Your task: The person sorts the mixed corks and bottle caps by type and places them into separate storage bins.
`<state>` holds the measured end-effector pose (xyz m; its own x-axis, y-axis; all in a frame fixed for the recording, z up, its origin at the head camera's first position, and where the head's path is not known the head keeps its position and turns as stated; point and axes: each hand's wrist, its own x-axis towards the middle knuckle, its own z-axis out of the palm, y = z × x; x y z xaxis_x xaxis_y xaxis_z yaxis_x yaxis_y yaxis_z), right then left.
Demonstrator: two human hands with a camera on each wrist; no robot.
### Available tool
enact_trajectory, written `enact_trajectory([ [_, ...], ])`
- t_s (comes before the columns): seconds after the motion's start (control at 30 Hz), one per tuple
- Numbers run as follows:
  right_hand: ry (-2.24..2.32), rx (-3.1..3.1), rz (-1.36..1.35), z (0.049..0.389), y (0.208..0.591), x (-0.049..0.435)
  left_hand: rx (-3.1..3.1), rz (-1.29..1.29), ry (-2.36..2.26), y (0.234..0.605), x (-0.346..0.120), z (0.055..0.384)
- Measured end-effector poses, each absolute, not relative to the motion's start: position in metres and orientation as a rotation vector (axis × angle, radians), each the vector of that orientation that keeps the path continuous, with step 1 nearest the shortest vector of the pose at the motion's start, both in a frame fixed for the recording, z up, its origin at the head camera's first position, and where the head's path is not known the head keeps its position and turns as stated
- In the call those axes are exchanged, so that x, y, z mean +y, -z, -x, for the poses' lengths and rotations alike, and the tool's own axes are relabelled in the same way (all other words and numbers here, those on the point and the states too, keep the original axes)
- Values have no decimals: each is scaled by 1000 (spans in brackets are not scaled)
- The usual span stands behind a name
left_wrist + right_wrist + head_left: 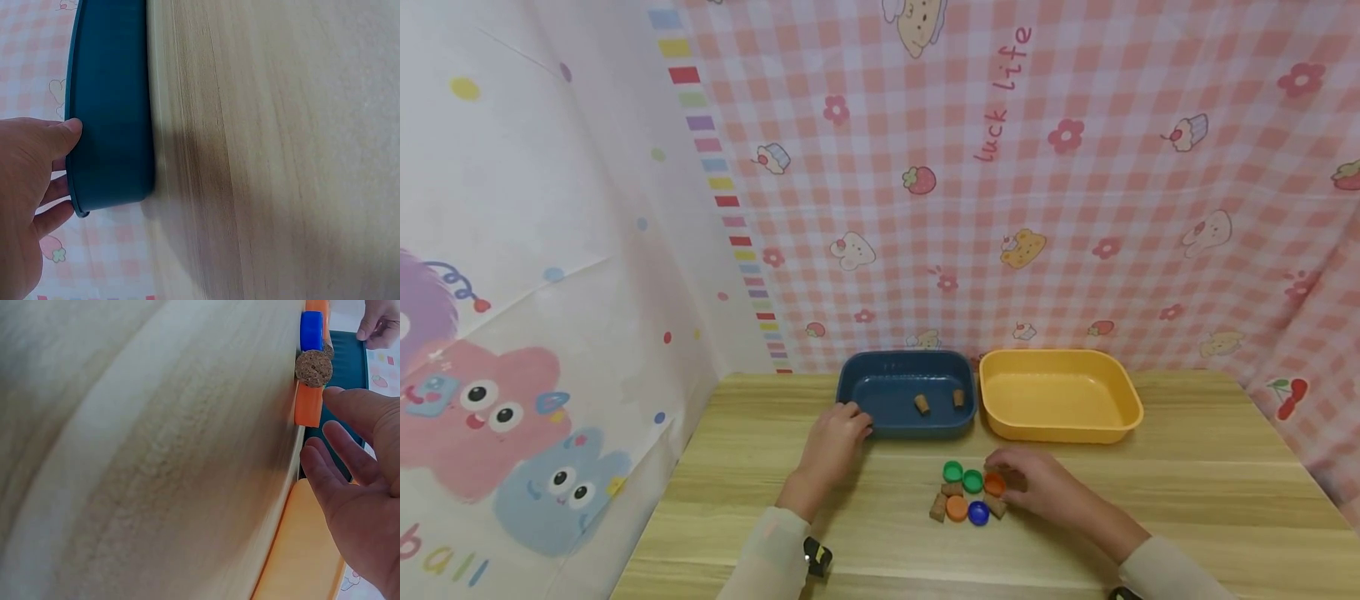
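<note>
My left hand (835, 446) pinches the rim of a dark blue tray (902, 432) at its near left corner. The left wrist view shows the thumb (70, 130) over the rim and the fingers behind it. Two corks (921, 404) lie inside this tray. My right hand (1037, 483) reaches to the right side of a small cluster, fingers spread and apart in the right wrist view. Nearest to it are an orange cap (994, 484) and a cork (314, 369). The cluster also holds two green caps (972, 481), another orange cap (957, 508), a blue cap (978, 512) and two more corks.
A yellow tray (1060, 434) stands right of the blue one, with a small gap between them. Both stand at the back of the wooden table (1210, 500), before a pink checked cloth (970, 217). A white printed cloth (572, 275) hangs on the left.
</note>
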<state>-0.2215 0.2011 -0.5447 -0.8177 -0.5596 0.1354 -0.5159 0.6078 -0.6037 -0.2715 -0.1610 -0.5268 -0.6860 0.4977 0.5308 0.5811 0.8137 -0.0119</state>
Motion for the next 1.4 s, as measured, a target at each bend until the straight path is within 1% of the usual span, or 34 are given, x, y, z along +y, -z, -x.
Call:
enact_trajectory([
  [0.8,937,2740,893,225,550,195,-2481,779,189,529,-161,272],
  [1.4,953,2787,863,218,539,200,-2506,794,204,528,-161,272],
])
